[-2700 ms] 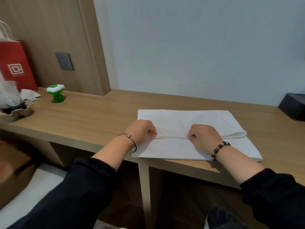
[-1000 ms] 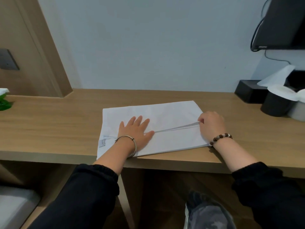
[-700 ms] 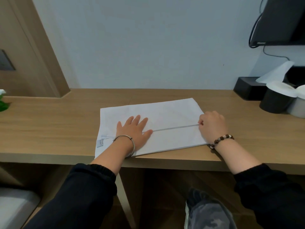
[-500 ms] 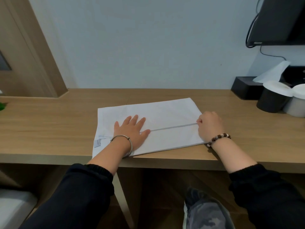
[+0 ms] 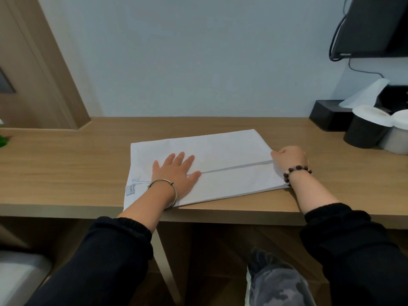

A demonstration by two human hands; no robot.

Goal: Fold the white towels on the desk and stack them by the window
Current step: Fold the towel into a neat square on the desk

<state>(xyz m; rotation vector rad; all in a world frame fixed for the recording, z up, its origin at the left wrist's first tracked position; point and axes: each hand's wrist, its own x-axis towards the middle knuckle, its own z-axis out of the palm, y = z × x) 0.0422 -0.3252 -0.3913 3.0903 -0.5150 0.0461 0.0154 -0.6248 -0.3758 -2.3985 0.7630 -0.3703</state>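
A white towel (image 5: 223, 151) lies folded flat on the wooden desk (image 5: 66, 168), its near edge at the desk's front. A folded hem runs across its middle from left to right. My left hand (image 5: 176, 171) lies flat on the towel's left half, fingers straight and spread, pressing it down. My right hand (image 5: 289, 160) is at the towel's right edge, fingers curled, pinching the hem's end. A small label shows at the towel's near left corner.
At the desk's right end stand a black tissue box (image 5: 329, 115), a dark cup (image 5: 366, 131) and a pale cup (image 5: 397, 138). A black screen (image 5: 375, 25) hangs above them. A wood panel (image 5: 37, 62) rises at the left. Something green (image 5: 3, 141) sits at the far left edge.
Since 2.7 s ago both hands left the middle hem: the left opened flat on the left half, the right slid to the right edge. The last half second shows almost no movement.
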